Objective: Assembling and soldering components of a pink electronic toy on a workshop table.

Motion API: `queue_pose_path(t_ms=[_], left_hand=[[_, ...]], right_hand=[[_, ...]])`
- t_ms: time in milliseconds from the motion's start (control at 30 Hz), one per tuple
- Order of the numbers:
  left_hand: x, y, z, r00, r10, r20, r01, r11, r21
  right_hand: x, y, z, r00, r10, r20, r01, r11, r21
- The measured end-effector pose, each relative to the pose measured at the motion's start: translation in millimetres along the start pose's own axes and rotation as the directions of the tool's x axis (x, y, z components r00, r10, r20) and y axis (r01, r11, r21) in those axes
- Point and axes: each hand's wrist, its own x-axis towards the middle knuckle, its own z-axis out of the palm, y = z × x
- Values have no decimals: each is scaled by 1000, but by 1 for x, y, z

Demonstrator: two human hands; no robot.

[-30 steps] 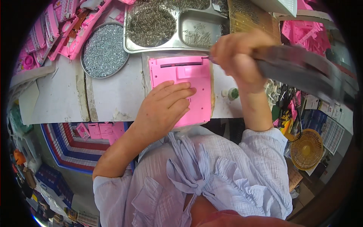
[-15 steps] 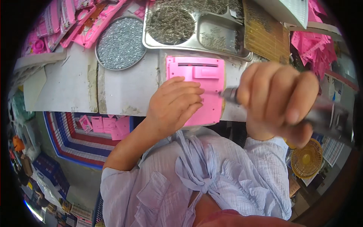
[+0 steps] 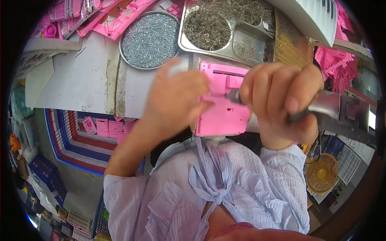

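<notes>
With the pink panel point(image 3: 219, 122) as the centre of our clock, we start at nine o'clock, where the pale, stained worktop point(image 3: 76, 80) runs off to the left. At about eight o'clock, below its edge, we see a basket point(image 3: 68, 136) striped blue, red and white, with flat pink pieces point(image 3: 108, 126) inside it. At ten o'clock lies a heap of pink moulded parts point(image 3: 120, 20), and nearer to us, towards eleven, a round tray point(image 3: 148, 68) full of small silvery screws point(image 3: 150, 40).

Our left hand point(image 3: 177, 96) is at nine o'clock, blurred, its fingers and thumb parted at the panel's left edge; we cannot tell whether it touches the panel. The panel itself lies flat on the worktop in front of our body, its slotted end towards twelve. Beyond that end stands a metal compartment tray point(image 3: 226, 50), its round section filled with little coiled metal parts point(image 3: 207, 30).

Our right hand point(image 3: 283, 100), at three o'clock, is wrapped firmly around a grey power driver point(image 3: 331, 106), whose thin bit points to nine over the panel; whether the tip meets the surface we cannot tell. At one to two o'clock we see a brownish board point(image 3: 291, 44), at four a round yellow basket point(image 3: 321, 184), and at two more pink parts point(image 3: 335, 66).
</notes>
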Motion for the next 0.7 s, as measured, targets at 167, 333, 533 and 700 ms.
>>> queue_pose_path(t_ms=[167,333,533,700], left_hand=[[16,-65,-27,977,-155,-144,206,853,480],[15,-68,-24,971,-173,-162,228,869,439],[14,-80,-19,974,-152,-167,213,865,455],[13,-86,-16,988,-92,-124,142,862,487]], right_hand=[[17,42,-27,998,-53,32,56,994,-96],[17,58,-24,1000,-11,2,11,978,-209],[14,66,-19,1000,-24,2,22,903,-429],[15,38,-5,1000,5,-14,-8,979,-205]])
